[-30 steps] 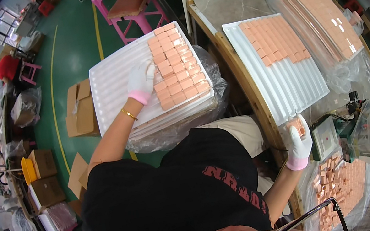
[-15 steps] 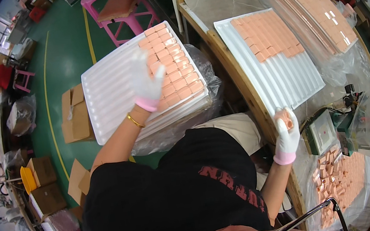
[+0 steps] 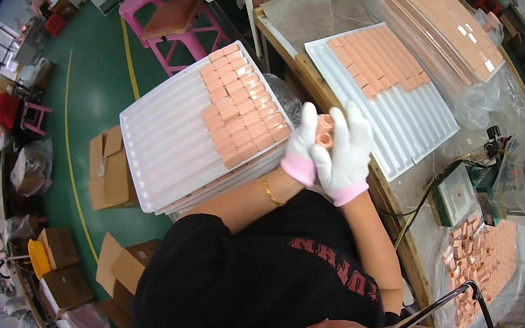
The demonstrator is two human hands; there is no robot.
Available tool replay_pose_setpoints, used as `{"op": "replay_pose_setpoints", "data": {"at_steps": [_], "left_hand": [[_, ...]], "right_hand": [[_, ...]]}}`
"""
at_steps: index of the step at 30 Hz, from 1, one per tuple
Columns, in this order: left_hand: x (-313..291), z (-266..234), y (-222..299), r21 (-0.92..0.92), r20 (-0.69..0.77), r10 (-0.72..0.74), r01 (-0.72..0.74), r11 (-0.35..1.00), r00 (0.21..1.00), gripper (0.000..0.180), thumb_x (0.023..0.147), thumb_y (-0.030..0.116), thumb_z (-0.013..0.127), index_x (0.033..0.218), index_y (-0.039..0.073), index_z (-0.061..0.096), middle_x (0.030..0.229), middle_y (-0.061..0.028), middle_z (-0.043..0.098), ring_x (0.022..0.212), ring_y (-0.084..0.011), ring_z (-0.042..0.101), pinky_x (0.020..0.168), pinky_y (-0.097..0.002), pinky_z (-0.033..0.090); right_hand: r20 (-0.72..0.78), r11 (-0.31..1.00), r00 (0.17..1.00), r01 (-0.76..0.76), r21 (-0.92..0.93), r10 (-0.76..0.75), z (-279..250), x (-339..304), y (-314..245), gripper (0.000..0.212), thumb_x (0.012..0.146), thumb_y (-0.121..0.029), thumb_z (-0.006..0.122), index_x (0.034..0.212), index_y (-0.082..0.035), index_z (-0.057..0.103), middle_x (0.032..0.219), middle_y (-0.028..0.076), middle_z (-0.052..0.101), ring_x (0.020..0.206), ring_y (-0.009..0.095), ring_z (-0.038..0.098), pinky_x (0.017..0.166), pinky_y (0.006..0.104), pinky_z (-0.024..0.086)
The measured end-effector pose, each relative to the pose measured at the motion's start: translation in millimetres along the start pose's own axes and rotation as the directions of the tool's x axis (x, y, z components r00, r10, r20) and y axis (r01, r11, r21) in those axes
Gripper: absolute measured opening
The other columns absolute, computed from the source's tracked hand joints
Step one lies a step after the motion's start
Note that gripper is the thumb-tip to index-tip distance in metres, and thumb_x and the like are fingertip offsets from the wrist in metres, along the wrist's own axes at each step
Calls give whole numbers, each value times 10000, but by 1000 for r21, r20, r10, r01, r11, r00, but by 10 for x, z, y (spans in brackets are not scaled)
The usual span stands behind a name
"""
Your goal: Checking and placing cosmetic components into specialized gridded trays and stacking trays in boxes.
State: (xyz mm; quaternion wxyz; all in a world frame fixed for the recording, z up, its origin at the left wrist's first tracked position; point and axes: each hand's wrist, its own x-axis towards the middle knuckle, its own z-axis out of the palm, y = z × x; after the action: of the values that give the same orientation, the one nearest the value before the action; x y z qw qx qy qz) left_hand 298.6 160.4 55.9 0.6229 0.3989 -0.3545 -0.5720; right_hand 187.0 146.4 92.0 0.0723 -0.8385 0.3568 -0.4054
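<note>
My two gloved hands meet in front of my body, between two white ribbed trays. My left hand (image 3: pixel 301 147) and my right hand (image 3: pixel 349 154) are closed around several small peach hollow pieces (image 3: pixel 324 128) with round openings. The fingers hide part of them, so I cannot tell exactly how many. To the left, a white ribbed tray (image 3: pixel 167 145) tops a stack, with rows of peach pieces (image 3: pixel 241 109) on its right side. On the table to the right, another ribbed tray (image 3: pixel 410 123) carries peach pieces (image 3: pixel 380 59) in its far part.
A plastic-wrapped stack of filled peach trays (image 3: pixel 446 25) stands at the table's far right. Loose peach pieces (image 3: pixel 472 254) lie in a heap near right, by a small green-framed device (image 3: pixel 454 194). A pink stool (image 3: pixel 175 23) and cardboard boxes (image 3: pixel 108 168) are on the green floor.
My left hand has left the pieces on the left tray and come right to meet my right hand. My right hand, holding peach pieces, has moved left and away from the table tray's near edge.
</note>
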Motion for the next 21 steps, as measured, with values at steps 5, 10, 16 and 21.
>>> {"op": "replay_pose_setpoints", "data": {"at_steps": [5, 10, 16, 21], "left_hand": [[228, -1553, 275, 705, -215, 568, -276, 653, 794, 372, 989, 326, 387, 1019, 40, 622, 788, -36, 634, 693, -125, 609, 598, -266, 469], [347, -2745, 684, 834, -449, 514, 136, 535, 731, 432, 948, 381, 427, 1127, 31, 605, 988, -154, 656, 886, -240, 625, 796, -349, 469], [386, -2622, 636, 914, -397, 452, 298, 277, 799, 487, 924, 423, 436, 1124, 12, 605, 1090, -206, 619, 996, -363, 575, 876, -405, 439], [209, -3794, 230, 851, -274, 678, 500, -160, 683, 474, 972, 344, 351, 1299, 22, 470, 1271, -193, 526, 1131, -330, 512, 991, -372, 373]], "right_hand": [[71, 999, 997, 13, 49, -16, -71, 31, -77, 651, 870, -532, 466, 1291, -37, 449, 1348, 262, 365, 1166, 440, 374, 1013, 515, 254], [-33, 989, 989, -139, 44, 141, -129, -124, 224, 546, 914, -393, 457, 1299, -7, 440, 1333, 289, 380, 1152, 445, 416, 985, 487, 317], [-25, 982, 983, -179, 64, 181, -173, -235, 236, 522, 943, -366, 410, 1305, 10, 432, 1333, 294, 389, 1185, 441, 413, 992, 485, 318], [6, 966, 978, -206, 157, 207, -195, -232, 215, 515, 952, -361, 396, 1306, 12, 435, 1336, 291, 391, 1197, 435, 414, 1000, 470, 324]]}}
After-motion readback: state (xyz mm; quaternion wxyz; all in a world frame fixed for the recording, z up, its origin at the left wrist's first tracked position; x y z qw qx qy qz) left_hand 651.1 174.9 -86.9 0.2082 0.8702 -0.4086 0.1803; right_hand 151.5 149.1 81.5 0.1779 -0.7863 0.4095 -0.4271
